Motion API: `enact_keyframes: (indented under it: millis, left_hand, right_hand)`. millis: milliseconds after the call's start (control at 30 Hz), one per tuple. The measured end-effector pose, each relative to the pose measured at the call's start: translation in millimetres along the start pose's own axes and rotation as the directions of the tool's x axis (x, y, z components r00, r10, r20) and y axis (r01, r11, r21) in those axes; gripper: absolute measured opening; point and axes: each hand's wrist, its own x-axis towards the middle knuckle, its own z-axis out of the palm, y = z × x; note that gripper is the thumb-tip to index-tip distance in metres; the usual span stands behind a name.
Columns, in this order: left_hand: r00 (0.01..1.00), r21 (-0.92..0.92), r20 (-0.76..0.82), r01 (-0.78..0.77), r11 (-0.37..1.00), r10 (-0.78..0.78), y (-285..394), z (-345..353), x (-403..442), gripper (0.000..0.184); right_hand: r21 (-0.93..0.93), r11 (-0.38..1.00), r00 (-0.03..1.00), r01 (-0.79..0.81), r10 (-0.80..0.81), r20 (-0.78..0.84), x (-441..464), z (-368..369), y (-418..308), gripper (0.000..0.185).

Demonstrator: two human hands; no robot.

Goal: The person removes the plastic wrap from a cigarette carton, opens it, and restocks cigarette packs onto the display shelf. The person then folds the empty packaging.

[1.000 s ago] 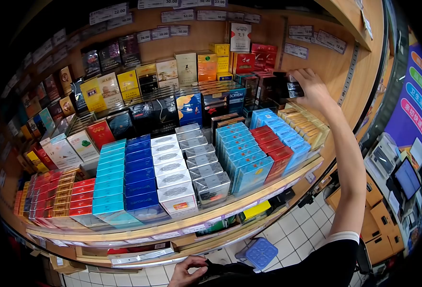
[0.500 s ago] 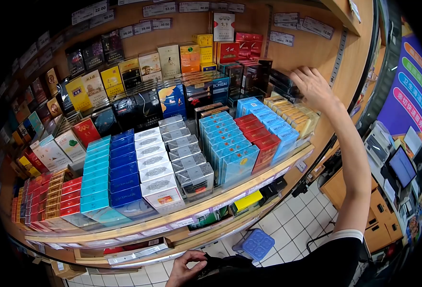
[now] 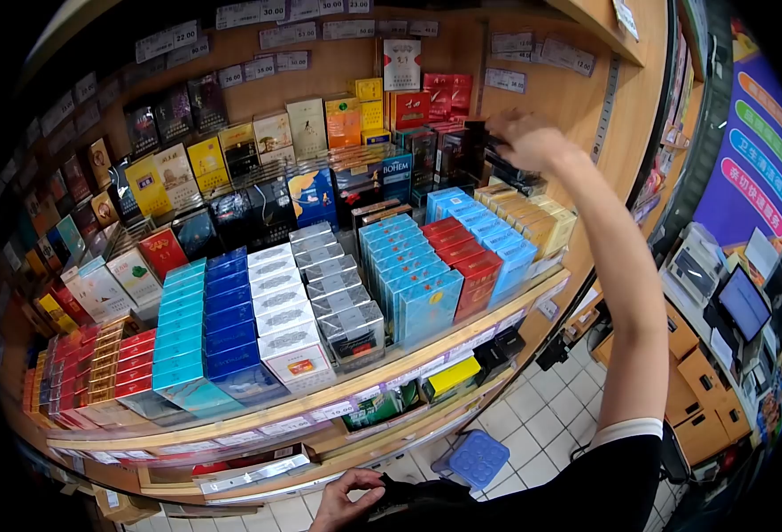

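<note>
My right hand (image 3: pixel 527 140) reaches to the back right of the shelf, over dark cigarette packs (image 3: pixel 508 170). Motion smears its fingers, so I cannot see whether they hold anything. Just left of it stand dark red and black packs (image 3: pixel 453 152). Low in the view, my left hand (image 3: pixel 346 501) is held near my body against black clothing. Its thumb and fingers are curled together; whatever they hold, if anything, is hidden. In front of my right hand run rows of yellowish packs (image 3: pixel 524 215), light blue packs (image 3: pixel 497 244) and red packs (image 3: pixel 463 257).
More packs in white (image 3: pixel 293 341), blue (image 3: pixel 236 350) and teal (image 3: pixel 178 372) line the wooden shelf (image 3: pixel 346 395). Price tags (image 3: pixel 276 64) hang along the back board. A blue stool (image 3: pixel 478 458) stands on the tiled floor. At right are a desk monitor (image 3: pixel 745 303) and a purple banner (image 3: pixel 754 168).
My right hand has moved left and slightly up along the back of the shelf, and is now blurred. The view has shifted a little. My left hand stays curled near my body.
</note>
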Motion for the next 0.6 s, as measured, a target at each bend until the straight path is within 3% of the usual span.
enact_keyframes:
  millis: [167, 233, 500, 600]
  left_hand:
    - [0.999, 0.04, -0.014, 0.051, 0.998, -0.051, 0.0, 0.3, -3.0, 0.018]
    - [0.998, 0.044, -0.025, 0.053, 0.998, -0.052, -1.5, 0.3, -4.1, 0.018]
    - [0.997, 0.055, -0.057, 0.047, 0.997, -0.044, -6.7, 4.2, -2.7, 0.021]
    - [0.998, 0.065, -0.052, 0.044, 0.997, -0.041, -2.4, 7.9, 2.2, 0.022]
  right_hand:
    - [-0.078, 0.993, 0.997, 0.083, -0.082, 0.017, 19.3, 19.9, -5.8, 0.04]
    - [-0.081, 0.996, 0.974, 0.048, -0.028, 0.226, 20.4, 12.7, -7.7, 0.033]
    - [-0.03, 0.995, 0.977, 0.097, -0.09, 0.192, 4.1, 12.8, 6.9, 0.033]
    - [0.038, 0.992, 0.989, 0.121, -0.123, 0.083, 6.8, 19.1, 8.9, 0.028]
